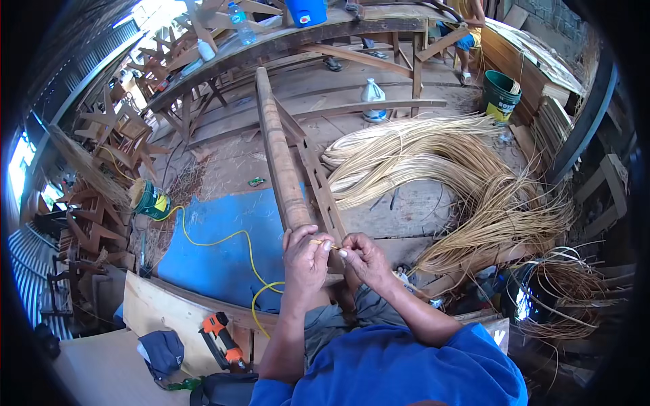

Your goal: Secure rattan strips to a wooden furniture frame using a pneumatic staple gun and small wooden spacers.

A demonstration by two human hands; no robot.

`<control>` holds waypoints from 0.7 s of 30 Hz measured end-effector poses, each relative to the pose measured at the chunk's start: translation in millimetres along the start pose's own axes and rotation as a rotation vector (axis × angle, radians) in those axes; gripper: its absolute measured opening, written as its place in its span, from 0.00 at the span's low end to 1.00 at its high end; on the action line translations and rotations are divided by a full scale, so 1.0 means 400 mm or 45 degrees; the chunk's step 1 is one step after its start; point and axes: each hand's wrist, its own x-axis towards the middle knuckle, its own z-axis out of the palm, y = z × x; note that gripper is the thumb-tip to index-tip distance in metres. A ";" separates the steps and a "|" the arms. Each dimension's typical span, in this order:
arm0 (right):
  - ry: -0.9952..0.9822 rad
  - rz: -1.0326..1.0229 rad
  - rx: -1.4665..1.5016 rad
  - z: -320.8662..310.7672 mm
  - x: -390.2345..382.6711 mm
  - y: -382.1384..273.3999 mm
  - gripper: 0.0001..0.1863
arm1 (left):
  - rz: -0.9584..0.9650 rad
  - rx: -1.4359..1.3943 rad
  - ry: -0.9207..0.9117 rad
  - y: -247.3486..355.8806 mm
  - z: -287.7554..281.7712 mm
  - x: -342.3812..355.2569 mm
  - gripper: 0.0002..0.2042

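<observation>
Head view shows the left hand (306,260) and right hand (369,260) pinching a thin tan strand (334,247) between closed fingertips, near a long wooden pole (281,159).

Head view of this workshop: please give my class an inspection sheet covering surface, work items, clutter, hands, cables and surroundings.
Surface: blue sheet spread on the floor.
Work items: thin strip pinched between both hands; long pole running away ahead of them.
Clutter: orange-and-black power tool and dark cap at the person's left.
Hands: left hand and right hand close together.
Cables: yellow hose curving across the sheet.
Surroundings: large strand bundle at right; bench beyond; another person far right.
</observation>
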 end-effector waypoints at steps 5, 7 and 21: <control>-0.010 0.038 0.150 0.033 -0.017 -0.027 0.07 | 0.025 -0.018 0.059 -0.006 -0.014 -0.014 0.05; -0.010 0.051 0.183 0.041 -0.023 -0.053 0.06 | 0.016 -0.040 0.088 -0.009 -0.018 -0.013 0.04; -0.221 -0.152 0.075 0.001 -0.043 -0.097 0.06 | -0.130 -0.258 0.197 0.029 -0.046 -0.104 0.03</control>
